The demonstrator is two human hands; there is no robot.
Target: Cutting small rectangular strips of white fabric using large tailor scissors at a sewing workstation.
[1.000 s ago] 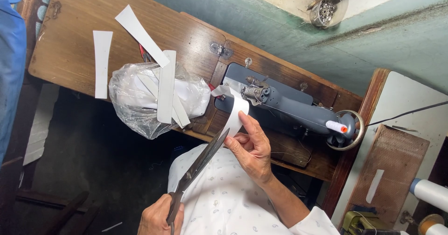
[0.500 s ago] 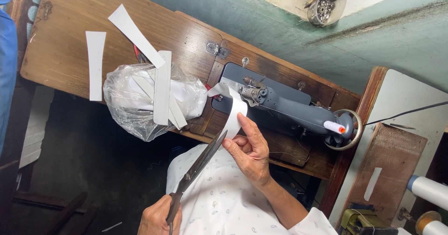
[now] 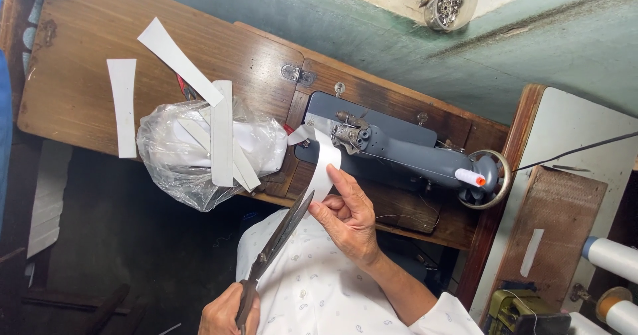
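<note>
In hands: steel shears (image 3: 282, 232), curling white strip (image 3: 323, 164)

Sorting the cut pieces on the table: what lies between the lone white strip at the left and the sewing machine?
In the head view, a clear plastic bag with white strips on it lies between the lone strip and the sewing machine.

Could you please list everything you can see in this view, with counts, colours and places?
sewing machine: one, grey, set in the wooden table
white strip: one, curved, held beside the machine
scissors: one pair, dark metal, blades at the strip
loose strips: several, white, on the table and the bag
plastic bag: one, clear, white cloth inside, table's front edge
thread spool: one, white with orange tip, by the handwheel
jar: one, clear, on the ledge above
left hand: grips the scissors' handles
right hand: pinches the white strip
</note>
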